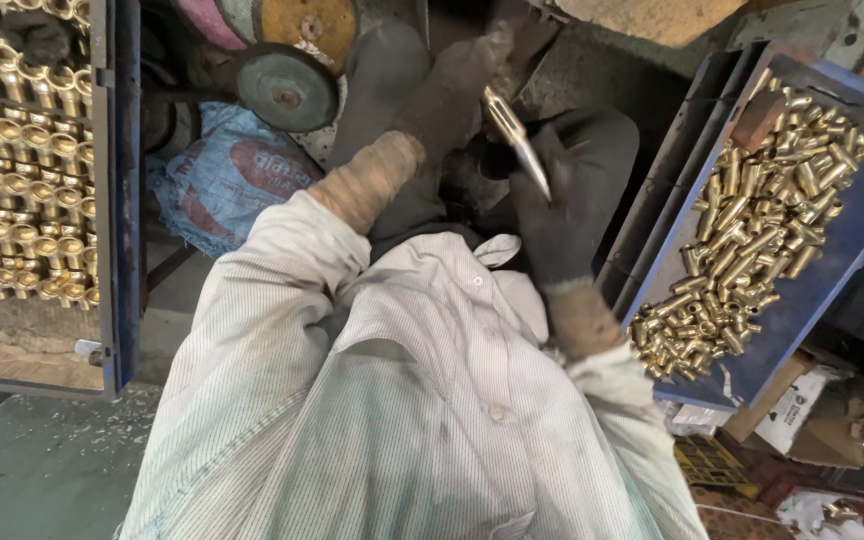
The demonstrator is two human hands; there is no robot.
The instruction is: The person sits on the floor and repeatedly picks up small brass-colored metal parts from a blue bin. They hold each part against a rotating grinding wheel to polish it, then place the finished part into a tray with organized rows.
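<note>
Nearest, I am seeing my striped pale shirt (422, 420) filling the lower middle. Just beyond it, my right hand (552, 215), in a dark glove, is clenching around the lower end of a shiny metal rod (517, 140), which is slanting up and to the left. Farther on, my left hand (452, 90), also gloved, is gripping the rod's far end. At the right, a blue tray (832, 260) is holding a heap of loose brass fittings (752, 230). At the left, another blue tray (122, 200) is carrying brass pieces (12, 170) lined up in rows. Farthest, a grey round wheel (287, 90) is sitting beyond a blue sack (232, 170).
</note>
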